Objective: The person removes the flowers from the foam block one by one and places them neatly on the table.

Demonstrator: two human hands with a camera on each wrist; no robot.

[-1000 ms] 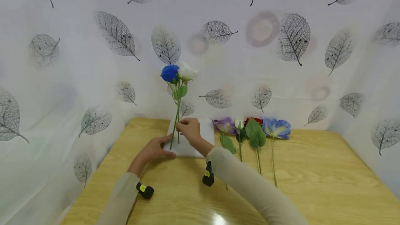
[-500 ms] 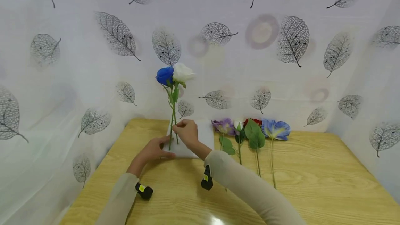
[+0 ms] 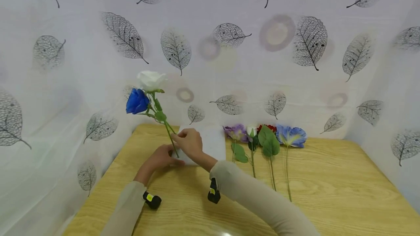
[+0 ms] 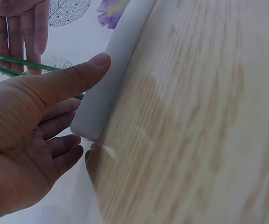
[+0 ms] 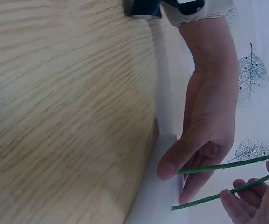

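At the far left of the table lies a flat white block (image 3: 211,143). My left hand (image 3: 160,157) grips its near left corner; in the left wrist view the thumb (image 4: 80,77) lies along the block's side. My right hand (image 3: 190,143) pinches the green stem of a white rose (image 3: 152,80) over the block. A blue rose (image 3: 137,101) leans left beside it, its stem crossing close to the white one's. In the right wrist view, one stem's lower end (image 5: 183,206) shows just over the block; the other stem (image 5: 223,165) passes by the left thumb.
To the block's right several flowers lie in a row on the wooden table (image 3: 328,177): a purple flower (image 3: 235,132), a white bud (image 3: 251,131), a red flower (image 3: 267,127) and a blue-violet one (image 3: 291,135). A leaf-printed curtain (image 3: 229,65) stands behind.
Both rose heads have swung left and tilted, with the white one now above the blue. My right hand has shifted slightly left and down. The left hand stays at the block's corner.
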